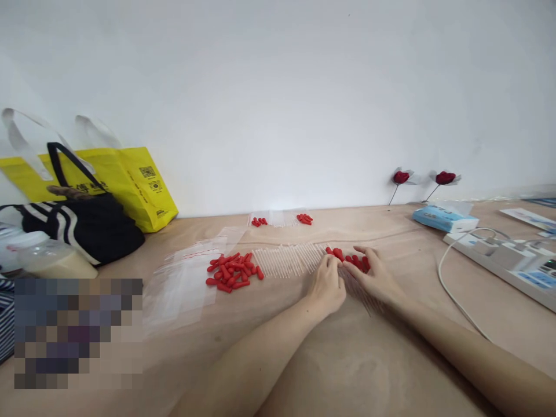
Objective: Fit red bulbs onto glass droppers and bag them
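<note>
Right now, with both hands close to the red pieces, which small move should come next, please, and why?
Perhaps gently ease one red piece free, without sweeping sideways. The left hand and right hand come close together there, other red pieces bunch nearby, and thin sticks lie beside them, so a wide movement might scatter these. I cannot tell what either hand grips.

A hand could pass across the near table (347, 376), between the forearms (278, 341). Left, red bulbs (225, 272) and plastic bags (186, 289) block the way; right, a white cable (442, 279) does.
</note>
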Demonstrator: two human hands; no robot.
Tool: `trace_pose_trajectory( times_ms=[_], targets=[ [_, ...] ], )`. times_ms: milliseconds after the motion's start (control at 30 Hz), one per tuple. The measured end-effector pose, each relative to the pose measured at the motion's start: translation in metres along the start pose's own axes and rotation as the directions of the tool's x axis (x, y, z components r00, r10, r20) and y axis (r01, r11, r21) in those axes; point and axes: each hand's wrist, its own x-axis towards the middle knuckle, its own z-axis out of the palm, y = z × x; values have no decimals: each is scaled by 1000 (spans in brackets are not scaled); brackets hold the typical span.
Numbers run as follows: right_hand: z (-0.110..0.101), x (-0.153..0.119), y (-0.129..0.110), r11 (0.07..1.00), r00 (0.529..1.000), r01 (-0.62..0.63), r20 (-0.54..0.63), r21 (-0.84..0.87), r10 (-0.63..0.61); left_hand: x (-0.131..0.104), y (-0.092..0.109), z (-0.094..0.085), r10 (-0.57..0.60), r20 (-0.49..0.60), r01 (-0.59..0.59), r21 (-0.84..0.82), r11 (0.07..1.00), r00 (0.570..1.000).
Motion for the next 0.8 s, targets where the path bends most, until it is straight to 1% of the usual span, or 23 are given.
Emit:
trace_pose_trajectory(
  times_ms=[67, 133, 233, 300, 367, 500, 667, 800],
  targets=[
    [3, -10, -7, 997, 998, 66, 14, -42, -65, 16, -10, -5, -6, -7, 7, 26, 1000, 1000],
    [6, -15, -15, 988, 995, 100, 40, -120, -95, 35, -22, -9, 3, 7, -3, 51, 999, 1000],
    [10, -18, -22, 971, 993, 112, 64, -211, -101, 58, -38, -12, 59, 96, -64, 51, 997, 994],
    [13, -18, -24, 961, 991, 132, 68, -241, -119, 65, -45, -11, 97, 162, -104, 35, 994, 982],
    [15, -19, -23, 946, 985, 172, 73, -276, -157, 66, -49, -10, 125, 202, -132, 19, 991, 971],
    [19, -21, -18, 891, 961, 275, 116, -362, -250, 61, -53, -12, 161, 241, -167, 5, 986, 957],
    [22, -22, -10, 842, 933, 354, 90, -408, -349, 56, -61, -22, 205, 271, -213, 0, 977, 940],
    [21, -21, -7, 828, 919, 382, 80, -410, -385, 52, -71, -33, 215, 270, -229, 21, 973, 938]
  ],
)
